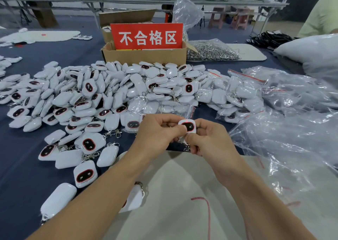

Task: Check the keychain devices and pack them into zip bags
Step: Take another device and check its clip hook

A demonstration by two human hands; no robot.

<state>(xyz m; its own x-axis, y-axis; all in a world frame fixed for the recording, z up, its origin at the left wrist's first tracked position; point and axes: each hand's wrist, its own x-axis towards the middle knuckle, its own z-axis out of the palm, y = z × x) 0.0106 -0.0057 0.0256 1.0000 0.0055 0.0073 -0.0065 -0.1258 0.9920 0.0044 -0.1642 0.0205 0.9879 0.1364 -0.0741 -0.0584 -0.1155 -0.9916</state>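
Both hands are together, left hand (pixel 156 131) and right hand (pixel 208 142) pinching one small white rounded-square plastic keychain device (pixel 188 127), its black red-ringed face up, just above the blue-covered bench (pixel 22 175). It's only a fingertip hold, so a hard press could shoot it into the unchecked heap of white devices (pixel 102 93). My forearms angle inward and my fingers curl close around it.

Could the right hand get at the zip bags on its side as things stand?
Probably yes: the zip bags lie just right of the right hand with nothing between, though it and the left hand both pinch a keychain device.
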